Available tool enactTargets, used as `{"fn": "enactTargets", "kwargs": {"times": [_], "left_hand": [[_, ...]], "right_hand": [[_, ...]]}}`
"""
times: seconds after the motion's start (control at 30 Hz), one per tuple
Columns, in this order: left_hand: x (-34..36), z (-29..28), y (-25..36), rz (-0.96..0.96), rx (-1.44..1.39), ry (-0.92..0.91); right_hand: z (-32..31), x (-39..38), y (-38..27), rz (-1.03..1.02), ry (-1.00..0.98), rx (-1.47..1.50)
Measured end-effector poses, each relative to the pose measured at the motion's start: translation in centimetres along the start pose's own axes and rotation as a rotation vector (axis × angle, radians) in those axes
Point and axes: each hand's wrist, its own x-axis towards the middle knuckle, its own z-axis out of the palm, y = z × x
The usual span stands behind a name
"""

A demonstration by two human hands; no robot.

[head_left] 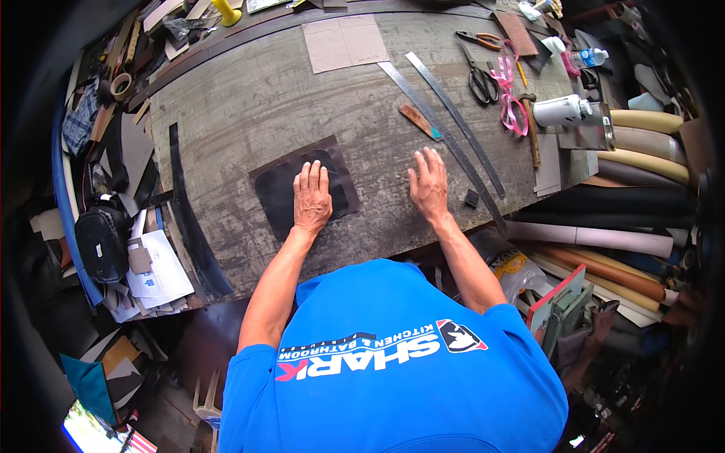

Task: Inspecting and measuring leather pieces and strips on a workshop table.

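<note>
My left hand [312,200] lies flat, palm down, on a black panel [278,198] with rounded corners. Under that panel is a larger dark brown sheet [344,167], its edges showing around it. To the right, my right hand [430,186] is held over the worktable [219,158] with its fingers stretched and nothing in them. Just beyond it lies a short flat brown tool [418,119] with a teal end. Two long metal rulers, a wider one [453,144] and a narrower one [461,113], run diagonally past it. A small black block [471,198] sits close to the wider ruler.
A pale card sheet [344,44] lies at the far side. Pliers [479,39], black scissors [481,83], a hammer [532,132] and a white bottle [559,111] occupy the right. Material rolls [589,238] stack beyond the right edge. A black strip [189,219] and papers [160,268] lie left.
</note>
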Motion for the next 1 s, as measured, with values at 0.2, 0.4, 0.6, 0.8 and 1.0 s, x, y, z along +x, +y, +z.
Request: {"fn": "enactTargets", "kwargs": {"times": [0.2, 0.4, 0.6, 0.8, 1.0], "left_hand": [[0.5, 0.2, 0.4, -0.033, -0.061, 0.080], [1.2, -0.8, 0.6, -0.058, -0.089, 0.024], [1.4, -0.8, 0.7, -0.082, -0.062, -0.023], [0.9, -0.4, 0.5, -0.075, -0.069, 0.004], [0.9, 0.2, 0.4, -0.081, -0.092, 0.043]], "right_hand": [[1.5, 8.2, 3.9, 0.080, 0.037, -0.014], [0.9, 10.0, 4.7, 0.021, -0.082, 0.002], [-1.9, 8.5, 9.5, 0.045, -0.013, 0.253], [-7.9, 2.8, 16.3, 0.545, -0.088, 0.301], [-8.7, -1.4, 17.8, 0.580, -0.177, 0.152]]}}
